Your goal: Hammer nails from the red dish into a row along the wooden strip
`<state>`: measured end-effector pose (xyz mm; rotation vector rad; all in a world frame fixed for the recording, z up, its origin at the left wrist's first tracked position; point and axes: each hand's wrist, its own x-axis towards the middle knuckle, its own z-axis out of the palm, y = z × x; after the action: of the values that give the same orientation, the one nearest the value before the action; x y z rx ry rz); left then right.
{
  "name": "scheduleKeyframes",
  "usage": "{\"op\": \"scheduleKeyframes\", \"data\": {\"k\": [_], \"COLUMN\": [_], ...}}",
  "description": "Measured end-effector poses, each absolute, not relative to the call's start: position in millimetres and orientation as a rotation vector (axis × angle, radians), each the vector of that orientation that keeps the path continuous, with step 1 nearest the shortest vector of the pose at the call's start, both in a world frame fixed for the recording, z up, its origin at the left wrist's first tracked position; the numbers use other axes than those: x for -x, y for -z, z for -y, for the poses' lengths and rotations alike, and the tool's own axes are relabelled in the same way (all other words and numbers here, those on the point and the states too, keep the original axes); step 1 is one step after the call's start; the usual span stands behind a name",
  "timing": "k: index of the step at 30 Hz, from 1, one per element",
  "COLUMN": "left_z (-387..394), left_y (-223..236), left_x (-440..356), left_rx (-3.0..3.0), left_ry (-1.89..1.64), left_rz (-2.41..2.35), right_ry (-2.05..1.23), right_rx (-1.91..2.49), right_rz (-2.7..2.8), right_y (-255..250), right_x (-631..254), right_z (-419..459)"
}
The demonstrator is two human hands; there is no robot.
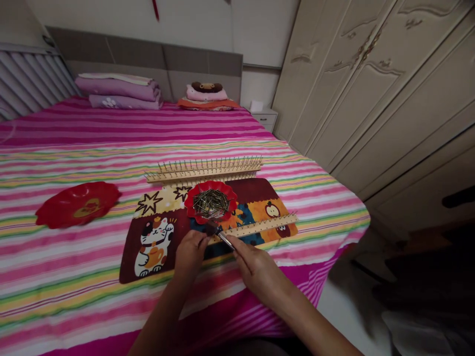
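Note:
My left hand is closed in a pinch at the near end of a wooden strip studded with upright nails. My right hand grips a small hammer whose dark head rests at that same end of the strip. Just behind the hands sits a red scalloped dish filled with several loose brass nails. Both lie on a patchwork mat with a cat picture. Further back are two more nail-studded wooden strips.
A second red dish lies on the striped bedspread to the left. Folded bedding and a plush toy sit by the headboard. Cream wardrobe doors run along the right, past the bed's edge.

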<state>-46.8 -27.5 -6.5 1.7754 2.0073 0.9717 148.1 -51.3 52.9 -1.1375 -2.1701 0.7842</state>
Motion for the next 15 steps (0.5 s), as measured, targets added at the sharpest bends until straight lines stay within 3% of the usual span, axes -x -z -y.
{"op": "scheduleKeyframes", "data": {"k": [8, 15], "left_z": [27, 26], "left_y": [5, 7], "left_x": [48, 46], "left_rx": [-1.723, -1.69], "left_ry": [-0.998, -0.978], "left_rz": [-1.947, -1.966], "right_ry": [-1.129, -1.119], "right_rx": [1.261, 1.387], "right_rz": [1.862, 1.703], "right_y": [-34, -16], "right_x": [-204, -213], "right_z": [100, 105]}}
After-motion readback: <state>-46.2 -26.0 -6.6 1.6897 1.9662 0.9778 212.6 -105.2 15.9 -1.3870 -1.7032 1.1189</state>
